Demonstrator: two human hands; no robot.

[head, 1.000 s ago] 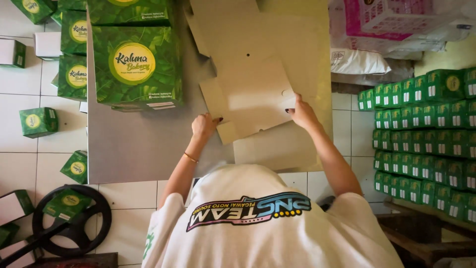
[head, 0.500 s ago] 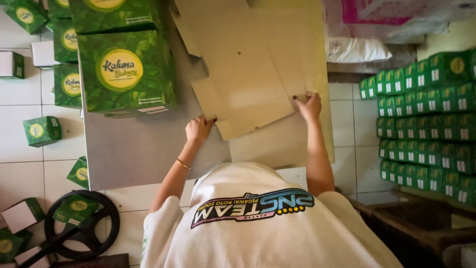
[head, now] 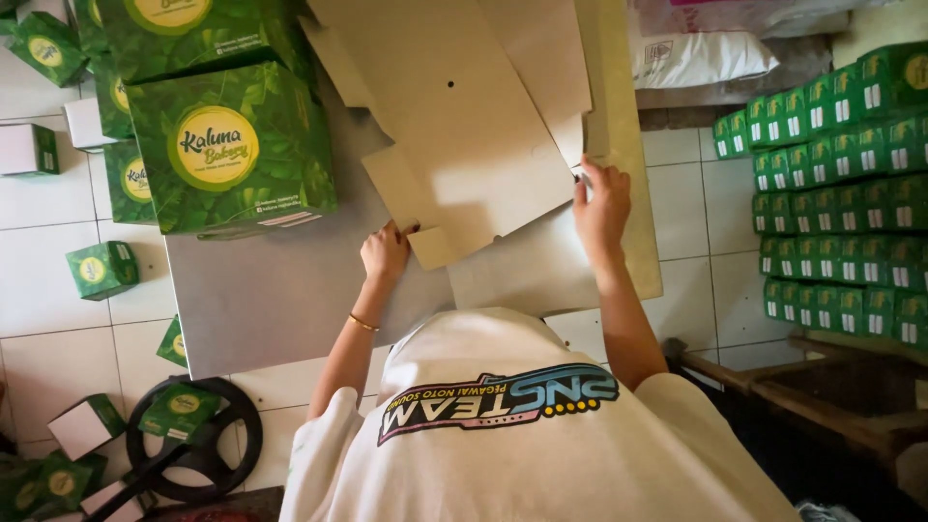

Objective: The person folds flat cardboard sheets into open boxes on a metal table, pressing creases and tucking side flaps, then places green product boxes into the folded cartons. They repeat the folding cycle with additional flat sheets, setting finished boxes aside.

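Holding a flat, unfolded cardboard box blank (head: 464, 145), pale tan and matte with cut flaps, you pinch its near-left flap with your left hand (head: 385, 253) and its right edge with your right hand (head: 601, 205). It lies over the grey table's (head: 280, 309) right edge, beside glossy green boxes (head: 227, 145).

Both hands, left hand (head: 385, 253) and right hand (head: 601, 201), grip a flat cardboard blank (head: 474, 145) beside green boxes (head: 227, 145).

You wear a white short-sleeved T-shirt (head: 541, 435) with a colourful printed logo across it, and a thin gold bracelet (head: 362, 323) circles your left wrist.
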